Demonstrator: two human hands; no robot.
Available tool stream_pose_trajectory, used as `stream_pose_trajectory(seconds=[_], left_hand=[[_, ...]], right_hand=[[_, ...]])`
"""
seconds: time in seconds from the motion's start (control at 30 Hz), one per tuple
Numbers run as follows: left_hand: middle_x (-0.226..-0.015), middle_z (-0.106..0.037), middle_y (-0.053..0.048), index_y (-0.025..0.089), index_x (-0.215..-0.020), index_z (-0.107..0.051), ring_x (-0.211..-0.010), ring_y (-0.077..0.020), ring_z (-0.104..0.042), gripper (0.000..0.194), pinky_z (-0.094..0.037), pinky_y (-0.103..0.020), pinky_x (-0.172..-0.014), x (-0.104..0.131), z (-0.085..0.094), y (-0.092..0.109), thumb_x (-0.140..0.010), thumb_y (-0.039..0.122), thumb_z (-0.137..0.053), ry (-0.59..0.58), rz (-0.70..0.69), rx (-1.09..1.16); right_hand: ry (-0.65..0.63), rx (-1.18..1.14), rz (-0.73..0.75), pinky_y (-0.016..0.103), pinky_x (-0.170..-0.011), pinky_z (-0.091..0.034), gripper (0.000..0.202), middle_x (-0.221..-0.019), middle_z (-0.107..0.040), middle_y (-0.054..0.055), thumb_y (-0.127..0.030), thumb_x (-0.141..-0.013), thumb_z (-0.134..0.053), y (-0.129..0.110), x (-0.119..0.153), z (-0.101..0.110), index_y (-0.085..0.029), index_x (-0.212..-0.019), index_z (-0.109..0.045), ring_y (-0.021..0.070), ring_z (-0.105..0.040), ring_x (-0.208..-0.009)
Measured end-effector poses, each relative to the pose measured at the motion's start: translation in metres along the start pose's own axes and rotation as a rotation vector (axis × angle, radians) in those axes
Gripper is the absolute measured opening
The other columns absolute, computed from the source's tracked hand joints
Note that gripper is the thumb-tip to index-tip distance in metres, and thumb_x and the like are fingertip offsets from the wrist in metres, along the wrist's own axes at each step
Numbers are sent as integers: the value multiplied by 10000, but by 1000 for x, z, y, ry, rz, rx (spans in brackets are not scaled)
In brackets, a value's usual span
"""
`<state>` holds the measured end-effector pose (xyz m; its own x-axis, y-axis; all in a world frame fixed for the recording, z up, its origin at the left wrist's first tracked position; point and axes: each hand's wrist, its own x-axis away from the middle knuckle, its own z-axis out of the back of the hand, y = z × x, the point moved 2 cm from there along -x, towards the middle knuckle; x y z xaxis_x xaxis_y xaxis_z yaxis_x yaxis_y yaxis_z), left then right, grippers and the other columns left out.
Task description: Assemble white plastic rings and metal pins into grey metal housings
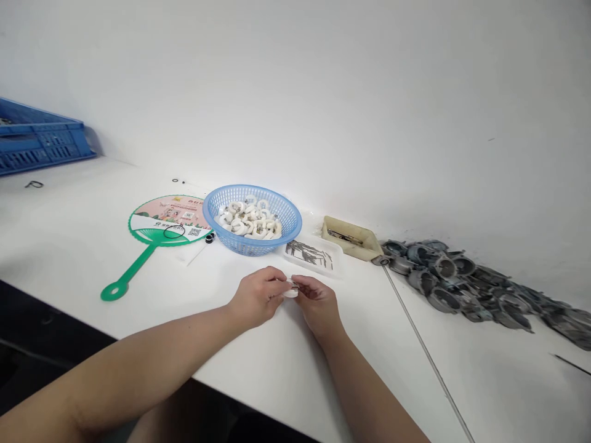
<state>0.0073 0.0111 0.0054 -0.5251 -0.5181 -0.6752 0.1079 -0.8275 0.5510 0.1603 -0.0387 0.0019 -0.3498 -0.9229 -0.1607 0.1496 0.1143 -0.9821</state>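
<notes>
Between my two hands, just above the white table [258, 363], is a small white plastic ring [290, 293] with a bit of metal at its upper side. My left hand [261, 295] pinches it from the left, thumb and fingers closed. From the right, my right hand [318, 303] grips the same ring with bent fingers. Fingertips cover much of the part. Beyond the hands stands a blue plastic basket [289, 223] filled with similar white rings [249, 218]. A white tray [333, 261] of thin dark metal pins [307, 253] lies close behind my right hand.
A green-handled fan [138, 264] lies to the left, with a black loop on it. A cream box [364, 246] holds thin tools. Grey metal housings [443, 271] are piled along the wall at right. A blue crate [41, 144] stands far left. A table seam [429, 360] runs right.
</notes>
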Motion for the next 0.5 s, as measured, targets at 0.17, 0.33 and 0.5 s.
stream_pose_trajectory(seconds=[0.17, 0.33, 0.5], left_hand=[[-954, -607, -65, 213, -900, -659, -823, -154, -569, 212, -488, -274, -706, -1, 2, -2, -756, 140, -522, 25, -3, -126], [-992, -602, -53, 228, -844, -672, -819, -162, -548, 187, -480, -284, -708, -1, 1, -5, -719, 137, -566, -11, 5, -190], [-1012, -593, -40, 235, -832, -680, -813, -161, -555, 199, -480, -289, -708, -2, -2, -9, -683, 126, -606, -83, 60, -186]], right_hand=[[63, -7, 30, 360, -793, -496, 223, -826, -671, 49, -249, -623, -684, -5, 1, 5, -200, -840, -673, 177, -608, -781], [51, 8, 73, 363, -790, -497, 302, -890, -670, 58, -288, -608, -724, -4, 2, 4, -214, -893, -659, 182, -610, -810], [91, 49, 79, 362, -751, -511, 287, -851, -674, 71, -330, -601, -731, 5, 1, 6, -197, -847, -668, 186, -621, -766]])
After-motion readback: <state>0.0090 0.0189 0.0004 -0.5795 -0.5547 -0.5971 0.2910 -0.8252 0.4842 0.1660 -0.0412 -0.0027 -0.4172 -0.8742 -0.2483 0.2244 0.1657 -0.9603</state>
